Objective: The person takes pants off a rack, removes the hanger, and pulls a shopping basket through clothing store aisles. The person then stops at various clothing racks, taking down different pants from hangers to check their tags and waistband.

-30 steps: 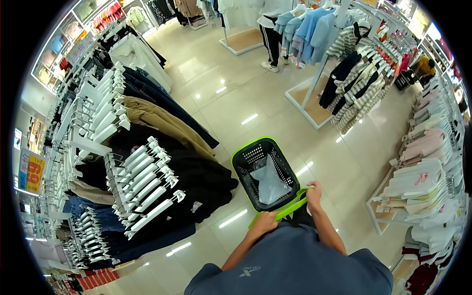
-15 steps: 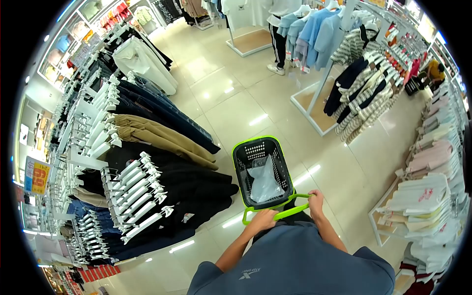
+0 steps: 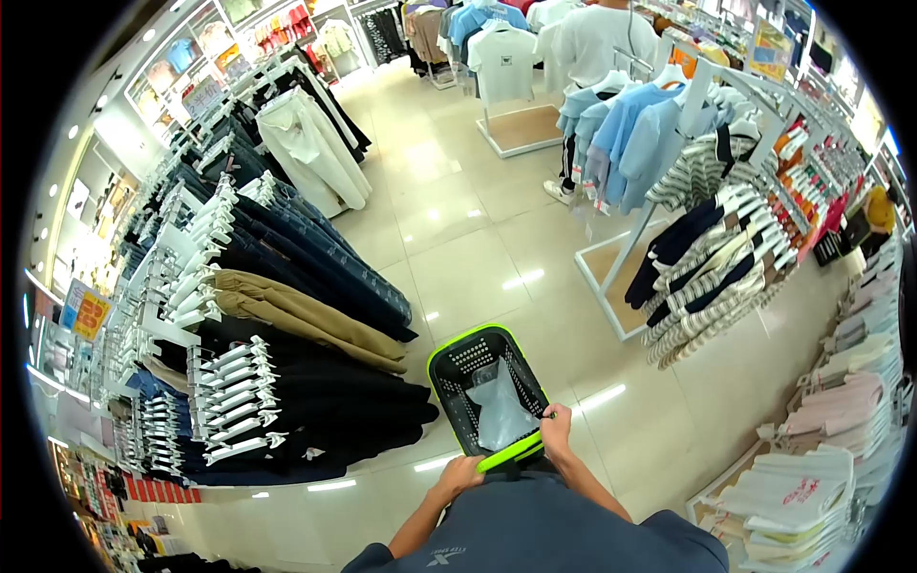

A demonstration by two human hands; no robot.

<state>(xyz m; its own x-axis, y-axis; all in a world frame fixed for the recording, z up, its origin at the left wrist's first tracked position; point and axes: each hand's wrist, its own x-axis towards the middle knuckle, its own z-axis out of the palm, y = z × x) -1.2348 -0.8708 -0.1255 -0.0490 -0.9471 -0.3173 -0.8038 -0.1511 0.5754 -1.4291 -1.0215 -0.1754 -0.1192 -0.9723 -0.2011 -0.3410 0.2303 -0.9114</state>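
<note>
A black shopping basket [image 3: 447, 399] with a bright green rim and a green handle [image 3: 509, 453] is in front of my body at the lower middle. Inside it lies a translucent plastic bag [image 3: 502, 411], its contents unclear. My left hand [image 3: 462, 474] is closed around the left end of the handle. At the handle's right end, beside the basket's near right corner, my right hand [image 3: 555, 426] is closed on it as well.
Racks of dark trousers [image 3: 315, 258] and brown trousers [image 3: 306, 315] stand close on the left. Blue shirts [image 3: 650, 143] and striped tops [image 3: 707, 296] hang at the right. A person in white [image 3: 607, 43] stands behind the blue shirts. Folded-looking pale shirts [image 3: 793, 492] hang lower right.
The view has tilted up and turned, showing more of the far aisle. Basket and both hands sit lower in view, and the handle now lies closer against the basket's near rim.
</note>
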